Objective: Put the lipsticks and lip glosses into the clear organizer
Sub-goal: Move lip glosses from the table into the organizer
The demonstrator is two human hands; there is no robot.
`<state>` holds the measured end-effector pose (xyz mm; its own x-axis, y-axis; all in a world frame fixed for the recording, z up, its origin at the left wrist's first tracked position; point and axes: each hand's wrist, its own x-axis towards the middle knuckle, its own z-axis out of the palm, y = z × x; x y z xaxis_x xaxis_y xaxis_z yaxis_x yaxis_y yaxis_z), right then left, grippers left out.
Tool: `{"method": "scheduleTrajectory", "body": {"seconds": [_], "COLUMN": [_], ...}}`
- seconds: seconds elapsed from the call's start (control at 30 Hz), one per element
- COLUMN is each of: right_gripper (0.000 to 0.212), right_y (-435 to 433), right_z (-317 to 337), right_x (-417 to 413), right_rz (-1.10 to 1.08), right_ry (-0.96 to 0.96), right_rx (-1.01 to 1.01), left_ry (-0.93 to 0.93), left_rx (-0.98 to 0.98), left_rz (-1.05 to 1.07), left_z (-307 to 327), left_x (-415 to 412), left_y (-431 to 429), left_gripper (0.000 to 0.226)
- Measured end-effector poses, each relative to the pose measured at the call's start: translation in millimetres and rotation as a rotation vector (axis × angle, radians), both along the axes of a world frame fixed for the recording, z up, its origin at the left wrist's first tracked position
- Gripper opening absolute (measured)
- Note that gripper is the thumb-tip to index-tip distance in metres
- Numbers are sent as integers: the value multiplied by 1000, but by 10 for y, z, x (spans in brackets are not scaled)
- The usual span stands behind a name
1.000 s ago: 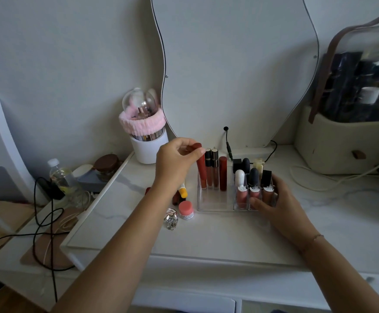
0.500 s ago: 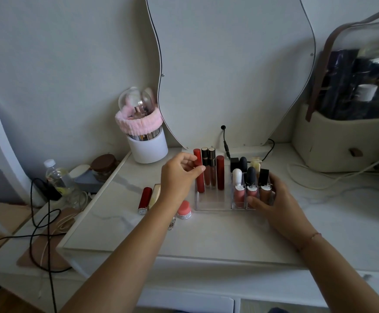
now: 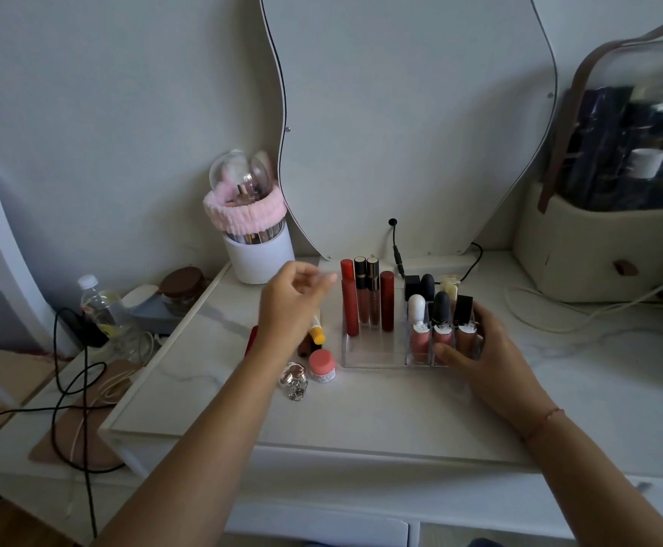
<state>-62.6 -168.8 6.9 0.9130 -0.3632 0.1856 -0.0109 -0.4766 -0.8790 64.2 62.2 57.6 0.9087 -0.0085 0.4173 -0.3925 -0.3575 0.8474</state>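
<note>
One head-worn wide-angle camera is looking forward and down, close over the surface (image 3: 361,408), facing the wall mirror (image 3: 400,112) at 12 o'clock.

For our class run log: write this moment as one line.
left hand: empty, beside red lip gloss | right hand: steadying clear organizer | lipsticks remain on table

A white cup (image 3: 259,258) wrapped with a pink headband (image 3: 245,209) stands at the rear left of the marble tabletop (image 3: 381,408), beside a wavy-edged mirror (image 3: 412,112). A pink-lidded jar (image 3: 322,365) and a silver trinket (image 3: 294,379) sit near the front left. A beige bag (image 3: 598,246) occupies the rear right. A water bottle (image 3: 99,307) and black cable (image 3: 73,388) lie left of the tabletop
</note>
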Motion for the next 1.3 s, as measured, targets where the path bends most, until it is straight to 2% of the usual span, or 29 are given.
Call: {"method": "scheduleTrajectory", "body": {"seconds": [0.07,0.13,0.27,0.33,0.53,0.63,0.83,0.97,1.1,1.2,1.3], "right_gripper": [77,77,77,76,76,76,75,75,75,76,76], "right_y": [0,1,-2,-2,-5,-9,-15,-9,-9,-12,-15], "right_z": [-3,-4,-1,-7,-18,-25,-34,-24,-17,-18,-28], "right_x": [0,3,5,1,9,12,11,12,4,1,2], "right_rz": [0,2,3,1,10,5,-2,8,6,8,9], "right_ry": [-1,-1,-3,-6,-12,-10,-16,-15,-17,-12,-14], "right_rx": [-3,-4,11,23,25,20,20,17,18,27,30], "left_ry": [0,67,301,345,370,365,335,365,375,360,269], "left_rx": [13,139,469,534,490,545,629,651,691,643,477], "left_rz": [85,124,-14,-52,-47,-25,44,66,70,78,105], "left_z": [29,19,-125,-172,-240,-240,-182,-142,-136,-132,-73], "left_x": [149,312,496,526,536,544,557,576,613,643,662], "left_y": [184,364,459,441,342,266,181,144,65,42,93], "left_gripper": [9,5,18,20,37,40,19,16,25,21,19]}}
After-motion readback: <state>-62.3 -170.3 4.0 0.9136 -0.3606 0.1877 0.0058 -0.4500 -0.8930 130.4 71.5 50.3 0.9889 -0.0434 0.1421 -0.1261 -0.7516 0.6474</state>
